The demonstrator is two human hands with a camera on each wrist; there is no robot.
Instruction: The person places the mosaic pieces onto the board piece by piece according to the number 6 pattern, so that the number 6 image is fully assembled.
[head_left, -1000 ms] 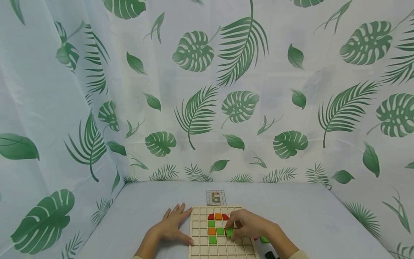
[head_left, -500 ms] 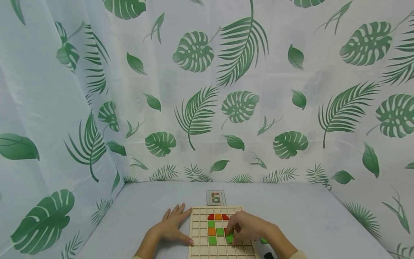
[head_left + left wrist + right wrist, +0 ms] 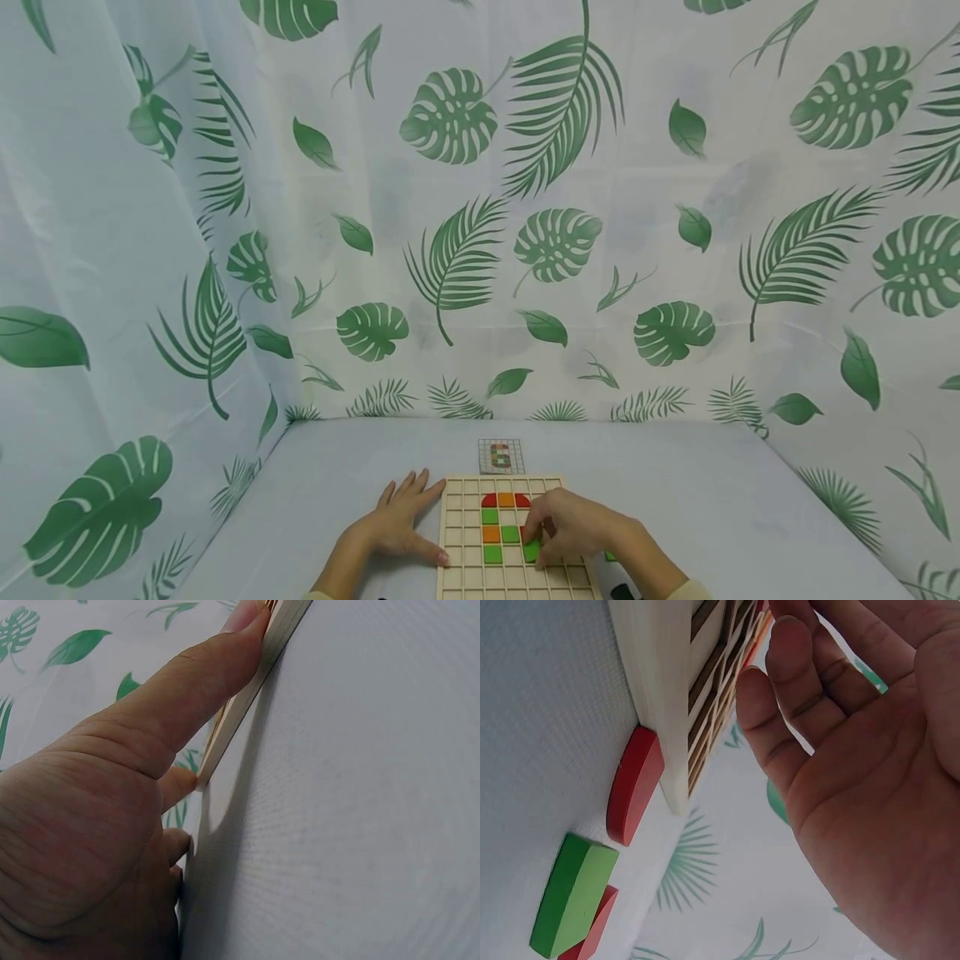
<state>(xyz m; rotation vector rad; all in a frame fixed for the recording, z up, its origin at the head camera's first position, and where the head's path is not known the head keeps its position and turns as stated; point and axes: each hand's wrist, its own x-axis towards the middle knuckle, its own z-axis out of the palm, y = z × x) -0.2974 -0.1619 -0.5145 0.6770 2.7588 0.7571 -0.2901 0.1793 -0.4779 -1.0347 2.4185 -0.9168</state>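
Observation:
A pale wooden grid board [image 3: 453, 518] lies before me in the head view, with red, orange and green tiles set in some cells. My right hand [image 3: 581, 525] is over its right part, thumb and forefinger at a green square tile [image 3: 531, 551] that sits in or on a cell. A red tile [image 3: 524, 531] just behind it is partly hidden by the fingers. My left hand [image 3: 393, 523] is spread beside the board; its thumb rests on the left edge [image 3: 240, 697] and its forefinger touches near the far left corner. The right wrist view does not show the pinched tile.
Behind the board lies a small card [image 3: 486, 458] printed with a coloured grid pattern. Along the board's right side are a loose red curved tile [image 3: 635, 784], a green tile [image 3: 576, 896] and another red tile [image 3: 594, 930]. A black object [image 3: 621, 592] shows at the bottom edge.
The green tile in my right hand has gone from tilted to lying flatter, slightly nearer to me, at a cell of the board. My left hand has stayed in place.

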